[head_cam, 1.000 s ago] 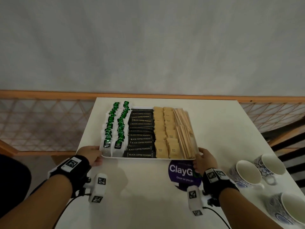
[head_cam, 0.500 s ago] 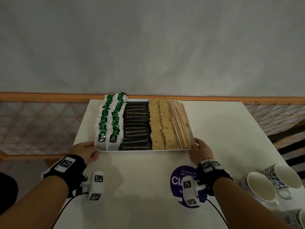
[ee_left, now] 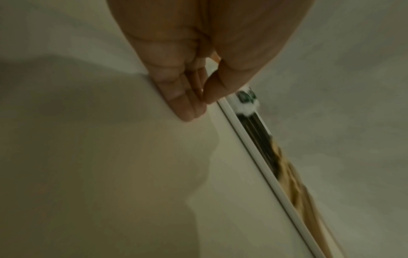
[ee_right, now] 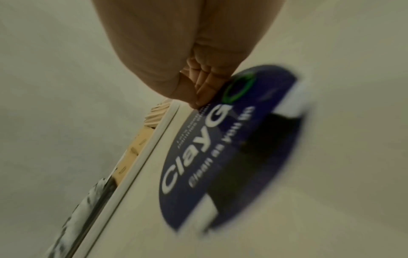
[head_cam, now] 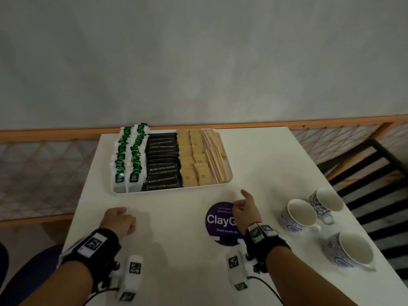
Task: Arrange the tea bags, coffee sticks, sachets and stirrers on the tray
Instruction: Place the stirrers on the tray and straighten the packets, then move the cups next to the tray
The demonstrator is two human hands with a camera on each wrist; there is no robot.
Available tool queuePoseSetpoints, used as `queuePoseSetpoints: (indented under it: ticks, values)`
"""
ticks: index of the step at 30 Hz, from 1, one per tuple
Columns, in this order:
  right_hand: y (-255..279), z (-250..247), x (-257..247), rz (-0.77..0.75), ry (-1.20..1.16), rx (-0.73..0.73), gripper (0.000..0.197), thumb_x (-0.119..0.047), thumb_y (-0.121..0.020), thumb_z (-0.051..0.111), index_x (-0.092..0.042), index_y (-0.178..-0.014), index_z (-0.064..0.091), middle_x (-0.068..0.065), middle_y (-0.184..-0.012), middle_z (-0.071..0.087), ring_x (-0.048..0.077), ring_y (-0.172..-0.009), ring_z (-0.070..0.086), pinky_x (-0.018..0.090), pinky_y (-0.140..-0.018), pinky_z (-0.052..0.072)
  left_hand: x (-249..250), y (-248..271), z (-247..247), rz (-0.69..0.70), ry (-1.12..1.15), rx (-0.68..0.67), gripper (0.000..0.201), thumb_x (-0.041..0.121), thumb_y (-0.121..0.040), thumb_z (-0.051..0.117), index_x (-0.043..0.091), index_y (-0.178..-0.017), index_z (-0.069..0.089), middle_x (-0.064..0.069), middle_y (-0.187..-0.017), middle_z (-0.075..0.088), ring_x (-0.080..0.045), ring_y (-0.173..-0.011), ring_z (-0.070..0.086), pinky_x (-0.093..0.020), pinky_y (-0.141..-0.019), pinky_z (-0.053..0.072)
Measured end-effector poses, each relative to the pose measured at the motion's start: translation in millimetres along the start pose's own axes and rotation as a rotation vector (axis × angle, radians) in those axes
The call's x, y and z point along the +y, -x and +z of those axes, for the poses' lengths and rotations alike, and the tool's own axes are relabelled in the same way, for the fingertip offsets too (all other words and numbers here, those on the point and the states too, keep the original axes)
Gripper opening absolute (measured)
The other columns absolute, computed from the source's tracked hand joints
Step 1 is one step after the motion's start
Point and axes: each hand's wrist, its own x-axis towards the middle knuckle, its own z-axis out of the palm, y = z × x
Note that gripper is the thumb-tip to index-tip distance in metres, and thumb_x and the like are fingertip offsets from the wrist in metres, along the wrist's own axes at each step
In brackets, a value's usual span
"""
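Both hands let go; tray [head_cam: 170, 190] now at table [head_cam: 176, 250] far edge. Left hand [head_cam: 119, 220] and right hand [head_cam: 246, 208] loosely curled, empty. Risk: pulling back, right elbow clips cups [head_cam: 298, 214].

White rectangular tray [head_cam: 170, 190] at the white counter's [head_cam: 176, 250] far edge; rows of green-tagged tea bags [head_cam: 129, 155], black coffee sticks [head_cam: 162, 164], tan sachets [head_cam: 193, 160], wooden stirrers [head_cam: 215, 155].

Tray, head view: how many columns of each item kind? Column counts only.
Tea bags: 2
Coffee sticks: 1
Sachets: 2
Stirrers: 1 (a loose pile)
Total: 6 columns on the tray. The pieces overlap too much to count one by one.
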Motion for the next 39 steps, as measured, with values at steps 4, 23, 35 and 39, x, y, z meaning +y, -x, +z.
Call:
queuePoseSetpoints:
  ticks: [4, 23, 35, 39]
  values:
    - [44, -16, 25, -0.099, 0.04, -0.044, 0.047, 0.0, -0.086, 0.046, -0.023, -0.127, 0.05, 0.0, -0.104, 0.062, 0.018, -0.098, 0.06, 0.018, -0.073, 0.046, -13, 37, 33, 0.093, -0.153, -0.138, 0.039, -0.009, -0.08, 0.051, 0.006, -0.115, 0.047, -0.013, -0.055, 0.054, -0.024, -0.053, 0.047, -0.032, -0.06, 0.041]
    - [117, -254, 208, 0.001, 0.206, 0.043, 0.03, -0.007, -0.083, 0.056, -0.035, -0.08, 0.063, -0.011, -0.071, 0.063, 0.011, -0.067, 0.059, 0.025, -0.07, 0.047, -6, 231, 282, 0.344, -0.417, -0.446, 0.077, 0.015, -0.079, 0.075, 0.011, -0.142, 0.03, -0.011, -0.139, 0.042, -0.024, -0.117, 0.048, -0.033, -0.091, 0.044]
    - [80, -278, 190, -0.082, 0.018, -0.023, 0.02, -0.048, -0.086, 0.06, -0.028, -0.091, 0.058, -0.006, -0.086, 0.067, 0.013, -0.074, 0.066, 0.039, -0.073, 0.056, 14, 236, 327, 0.51, -0.402, -0.343, 0.111, 0.043, -0.047, 0.08, 0.036, -0.143, 0.024, -0.004, -0.137, 0.045, -0.027, -0.116, 0.055, -0.046, -0.098, 0.046]
    - [77, -280, 194, -0.079, 0.017, -0.087, 0.018, -0.045, -0.09, 0.056, -0.028, -0.086, 0.062, -0.005, -0.079, 0.071, 0.011, -0.065, 0.065, 0.041, -0.074, 0.055, 19, 232, 336, 0.51, -0.369, -0.352, 0.105, 0.039, -0.05, 0.081, 0.034, -0.142, 0.029, -0.005, -0.132, 0.052, -0.027, -0.115, 0.057, -0.046, -0.099, 0.046]
